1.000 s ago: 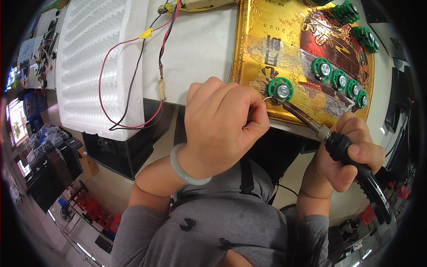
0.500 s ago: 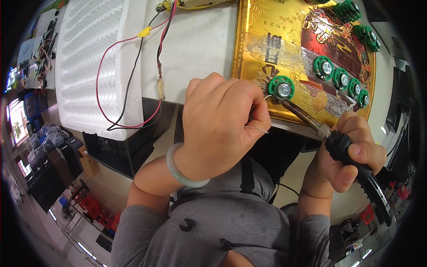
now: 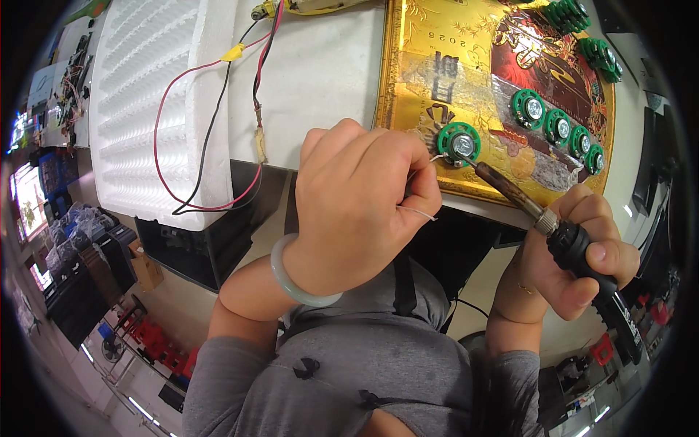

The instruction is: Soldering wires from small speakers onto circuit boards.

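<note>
My left hand is closed in a pinch around a thin white wire. One end of this wire reaches the near-left edge of a small round speaker with a green rim and silver centre. In my right hand is a soldering iron with a black handle, its brown barrel slanting toward the same speaker. The iron's tip is at the speaker's near-right edge; whether it touches cannot be made out. The speaker lies on a shiny gold and red decorated panel.
Several more green speakers lie in a row on the panel, and stacks of them stand at its far right. On the left a white foam tray rests on the table. Red and black wires loop over the tray's edge.
My right hand has drawn the soldering iron slightly to the right, its tip shifting along the speaker's near edge. The left hand keeps its pinch on the wire, nearly still.
</note>
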Motion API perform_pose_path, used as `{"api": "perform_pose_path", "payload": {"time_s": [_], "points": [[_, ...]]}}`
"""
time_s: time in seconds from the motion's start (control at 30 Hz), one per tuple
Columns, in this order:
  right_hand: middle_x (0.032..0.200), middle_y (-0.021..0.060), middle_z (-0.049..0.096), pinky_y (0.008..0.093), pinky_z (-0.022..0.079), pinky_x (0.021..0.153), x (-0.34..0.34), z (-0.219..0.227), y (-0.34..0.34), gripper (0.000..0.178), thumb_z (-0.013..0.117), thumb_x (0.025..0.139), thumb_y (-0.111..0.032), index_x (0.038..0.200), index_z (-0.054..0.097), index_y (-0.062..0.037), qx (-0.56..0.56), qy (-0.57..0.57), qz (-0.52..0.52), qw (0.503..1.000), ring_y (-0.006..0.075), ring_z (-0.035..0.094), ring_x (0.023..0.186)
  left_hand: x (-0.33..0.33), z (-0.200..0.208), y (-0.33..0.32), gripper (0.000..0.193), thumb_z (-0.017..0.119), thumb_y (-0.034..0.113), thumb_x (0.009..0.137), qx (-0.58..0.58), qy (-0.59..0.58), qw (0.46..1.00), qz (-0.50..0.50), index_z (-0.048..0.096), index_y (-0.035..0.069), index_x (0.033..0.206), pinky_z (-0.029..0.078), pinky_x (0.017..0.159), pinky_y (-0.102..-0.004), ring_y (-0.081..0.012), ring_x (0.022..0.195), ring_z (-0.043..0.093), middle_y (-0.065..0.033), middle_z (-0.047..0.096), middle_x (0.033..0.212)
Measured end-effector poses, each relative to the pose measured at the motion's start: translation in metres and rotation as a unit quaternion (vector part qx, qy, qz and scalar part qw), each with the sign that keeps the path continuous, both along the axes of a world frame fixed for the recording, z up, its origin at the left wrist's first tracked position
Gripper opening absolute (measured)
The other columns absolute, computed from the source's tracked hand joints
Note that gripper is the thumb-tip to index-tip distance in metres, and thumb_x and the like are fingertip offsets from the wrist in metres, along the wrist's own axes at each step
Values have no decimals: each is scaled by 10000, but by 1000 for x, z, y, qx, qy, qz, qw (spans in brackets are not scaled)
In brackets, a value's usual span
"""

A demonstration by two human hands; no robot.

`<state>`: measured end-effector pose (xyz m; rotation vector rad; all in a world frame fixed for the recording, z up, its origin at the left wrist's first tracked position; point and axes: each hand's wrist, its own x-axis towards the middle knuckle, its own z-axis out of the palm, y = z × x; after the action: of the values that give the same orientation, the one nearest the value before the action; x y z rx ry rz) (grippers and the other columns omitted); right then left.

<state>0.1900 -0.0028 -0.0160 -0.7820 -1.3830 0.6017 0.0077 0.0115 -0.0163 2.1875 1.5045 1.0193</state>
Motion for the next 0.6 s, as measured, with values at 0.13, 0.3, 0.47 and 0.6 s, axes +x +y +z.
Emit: {"api": "perform_pose_path", "payload": {"time_s": [0.13,0.3,0.47,0.6], "points": [[528,-19,272,253,193,449,2,0,0,274,541,768,-352,824,426,-110,-2,-5,-1,1000,108,225,484,0,-1,0,213,599,-65,545,4,-2,1000,1,515,102,648,319,478,-234,-120,470,381,45,370,463],[528,-18,269,253,195,446,3,1,-2,271,535,769,-347,822,423,-106,-4,-10,-1,1000,109,229,482,3,-1,-2,213,596,-68,547,7,-3,1000,2,513,101,647,319,478,-233,-120,468,380,45,366,461],[529,-15,269,252,196,442,1,-1,0,271,530,773,-347,819,420,-103,-5,-12,-9,1000,112,229,477,1,-4,0,213,597,-70,548,7,-3,1000,2,514,98,650,319,475,-229,-121,468,379,44,364,460],[526,-15,270,252,194,440,4,4,-1,271,525,776,-349,819,420,-104,11,0,-6,1000,110,228,474,1,5,-2,209,602,-69,555,15,1,1000,-5,520,95,658,318,468,-227,-117,469,379,41,370,461]]}}
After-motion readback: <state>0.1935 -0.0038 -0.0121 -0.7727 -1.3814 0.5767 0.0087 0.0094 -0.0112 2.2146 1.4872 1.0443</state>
